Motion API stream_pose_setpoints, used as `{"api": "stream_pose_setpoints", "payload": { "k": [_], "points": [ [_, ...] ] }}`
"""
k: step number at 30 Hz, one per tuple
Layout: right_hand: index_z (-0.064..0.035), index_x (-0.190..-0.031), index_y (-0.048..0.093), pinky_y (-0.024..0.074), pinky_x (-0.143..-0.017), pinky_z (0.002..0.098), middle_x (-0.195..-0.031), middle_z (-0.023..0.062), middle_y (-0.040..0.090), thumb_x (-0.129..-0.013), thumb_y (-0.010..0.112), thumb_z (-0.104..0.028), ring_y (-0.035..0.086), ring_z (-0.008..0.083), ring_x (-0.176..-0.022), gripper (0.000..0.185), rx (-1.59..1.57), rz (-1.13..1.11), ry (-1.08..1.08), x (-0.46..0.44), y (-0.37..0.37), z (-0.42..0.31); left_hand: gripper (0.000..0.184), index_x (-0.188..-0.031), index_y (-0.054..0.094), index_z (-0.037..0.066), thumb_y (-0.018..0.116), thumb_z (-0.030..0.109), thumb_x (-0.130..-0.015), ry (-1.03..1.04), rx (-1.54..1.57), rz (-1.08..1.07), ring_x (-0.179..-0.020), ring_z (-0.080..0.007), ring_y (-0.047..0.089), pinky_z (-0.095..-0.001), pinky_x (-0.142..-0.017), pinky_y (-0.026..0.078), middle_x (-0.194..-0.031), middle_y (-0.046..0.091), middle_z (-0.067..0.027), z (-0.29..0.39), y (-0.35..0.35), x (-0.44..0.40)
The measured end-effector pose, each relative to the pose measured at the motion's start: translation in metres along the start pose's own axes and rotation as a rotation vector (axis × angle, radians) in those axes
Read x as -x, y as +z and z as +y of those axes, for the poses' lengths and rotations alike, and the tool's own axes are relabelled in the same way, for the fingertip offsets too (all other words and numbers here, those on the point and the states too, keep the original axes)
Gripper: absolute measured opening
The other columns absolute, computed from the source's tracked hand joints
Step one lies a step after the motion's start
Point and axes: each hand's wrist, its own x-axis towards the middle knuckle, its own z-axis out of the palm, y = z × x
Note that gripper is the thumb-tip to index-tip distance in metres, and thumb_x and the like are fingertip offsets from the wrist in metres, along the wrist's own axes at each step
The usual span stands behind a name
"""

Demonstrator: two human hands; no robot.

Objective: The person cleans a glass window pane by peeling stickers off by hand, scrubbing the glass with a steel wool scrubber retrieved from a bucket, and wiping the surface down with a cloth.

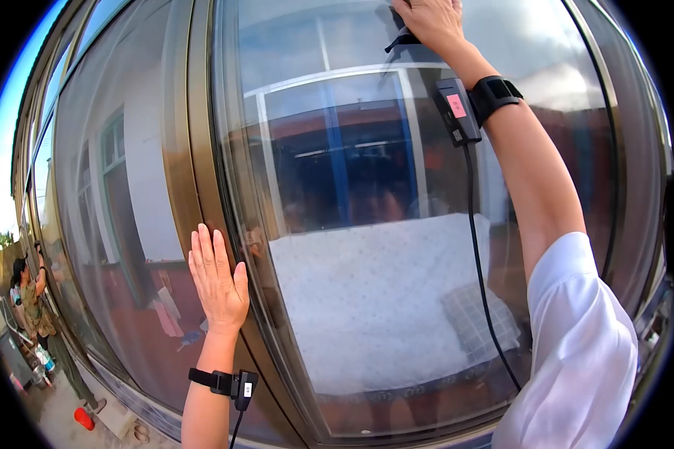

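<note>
My left hand [219, 288] lies flat with its fingers stretched out against the bronze-coloured metal frame [195, 165] between two window panes. High on the right-hand glass pane [457, 187], my right hand [433, 19] is closed over a dark tool [404, 39] with a black, blade-like edge. The top of the frame cuts off part of that hand, and the fingers hide most of the tool, so its exact kind does not show. Both wrists wear black straps; a small black box [457, 112] with a cable sits on the right forearm.
Another glass pane [120, 187] stands left of the frame. Behind the right pane show a pale bedspread [374, 299] and a checked pillow [483, 322], mixed with reflections. At far left a person [37, 299] reaches to the windows, near a red object [84, 418] on the ground.
</note>
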Motion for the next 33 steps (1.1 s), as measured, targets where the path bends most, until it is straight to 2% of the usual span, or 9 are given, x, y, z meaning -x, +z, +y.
{"api": "stream_pose_setpoints", "payload": {
  "k": [4, 7, 12, 16, 21, 24, 26, 28, 33],
  "points": [
    [-0.0219, -0.128, 0.055, 0.0249, -0.110, 0.0500, -0.138, 0.0053, 0.049, -0.093, 0.056, -0.028, 0.038, 0.0280, -0.133, 0.035, -0.089, -0.188, -0.278, 0.107, -0.045, -0.092, 0.057, -0.150, 0.026, 0.007, 0.040, 0.026, -0.099, 0.009, -0.009, -0.009, -0.146, -0.0324, 0.016, -0.0491, -0.116, 0.014, -0.158, 0.020, -0.0132, -0.003, 0.005, 0.009],
    [-0.0205, -0.121, 0.057, 0.0232, -0.111, 0.0552, -0.140, 0.0067, 0.044, -0.082, 0.063, -0.023, 0.031, 0.0271, -0.138, 0.039, -0.355, -0.579, -0.453, 0.248, -0.141, -0.157, 0.058, -0.150, 0.026, 0.006, 0.041, 0.025, -0.098, 0.029, -0.023, 0.037, -0.146, -0.0322, 0.018, -0.0487, -0.116, 0.017, -0.158, 0.021, -0.0133, 0.000, 0.009, 0.009],
    [-0.0207, -0.137, 0.045, 0.0103, -0.118, 0.0534, -0.156, 0.0041, 0.027, -0.088, 0.053, -0.024, 0.012, 0.0264, -0.147, 0.050, -0.713, -1.189, -1.029, 0.447, -0.275, -0.181, 0.059, -0.149, 0.028, 0.004, 0.044, 0.023, -0.096, 0.075, -0.039, 0.074, -0.144, -0.0340, 0.022, -0.0490, -0.115, 0.021, -0.156, 0.024, -0.0163, 0.006, 0.011, 0.010],
    [-0.0211, -0.134, 0.047, 0.0134, -0.117, 0.0543, -0.152, 0.0045, 0.033, -0.085, 0.056, -0.019, 0.018, 0.0262, -0.146, 0.050, -0.696, -1.041, -1.031, 0.366, -0.230, -0.159, 0.058, -0.149, 0.029, 0.003, 0.044, 0.024, -0.096, 0.074, -0.037, 0.100, -0.144, -0.0358, 0.023, -0.0502, -0.114, 0.022, -0.156, 0.025, -0.0170, 0.005, 0.009, 0.009],
    [-0.0219, -0.125, 0.056, 0.0255, -0.109, 0.0517, -0.136, 0.0048, 0.050, -0.089, 0.062, -0.023, 0.040, 0.0245, -0.132, 0.037, -0.189, -0.258, -0.400, 0.108, -0.051, -0.116, 0.059, -0.149, 0.028, 0.005, 0.047, 0.020, -0.095, 0.040, -0.004, 0.049, -0.145, -0.0344, 0.020, -0.0505, -0.115, 0.019, -0.157, 0.022, -0.0154, 0.008, 0.001, 0.008],
    [-0.0147, -0.123, 0.056, 0.0375, -0.098, 0.0526, -0.129, 0.0087, 0.054, -0.092, 0.051, -0.028, 0.043, 0.0323, -0.125, 0.034, -0.079, -0.110, -0.030, 0.003, 0.006, -0.084, 0.060, -0.149, 0.030, 0.005, 0.048, 0.018, -0.093, 0.019, 0.044, 0.045, -0.145, -0.0344, 0.020, -0.0501, -0.116, 0.018, -0.156, 0.024, -0.0157, 0.006, 0.001, 0.006],
    [-0.0139, -0.123, 0.056, 0.0358, -0.098, 0.0535, -0.129, 0.0092, 0.054, -0.092, 0.051, -0.026, 0.044, 0.0321, -0.125, 0.033, -0.106, -0.079, 0.022, 0.002, 0.024, -0.097, 0.061, -0.149, 0.030, 0.005, 0.049, 0.018, -0.092, 0.019, 0.046, 0.044, -0.145, -0.0341, 0.021, -0.0498, -0.116, 0.018, -0.156, 0.025, -0.0154, 0.004, 0.002, 0.007],
    [-0.0117, -0.121, 0.057, 0.0334, -0.101, 0.0507, -0.130, 0.0104, 0.053, -0.091, 0.052, -0.023, 0.043, 0.0322, -0.125, 0.033, -0.224, -0.084, -0.252, 0.039, 0.009, -0.128, 0.060, -0.148, 0.031, 0.005, 0.049, 0.019, -0.093, 0.024, 0.036, 0.042, -0.144, -0.0349, 0.022, -0.0499, -0.115, 0.019, -0.156, 0.025, -0.0151, 0.004, 0.002, 0.006],
    [-0.0227, -0.122, 0.058, 0.0216, -0.111, 0.0548, -0.142, 0.0043, 0.045, -0.079, 0.064, -0.014, 0.034, 0.0245, -0.138, 0.044, -0.469, -0.693, -0.555, 0.245, -0.122, -0.214, 0.059, -0.148, 0.031, 0.006, 0.050, 0.023, -0.094, 0.028, 0.025, 0.038, -0.144, -0.0349, 0.023, -0.0506, -0.114, 0.022, -0.155, 0.027, -0.0147, 0.000, 0.006, 0.007]
  ]
}}
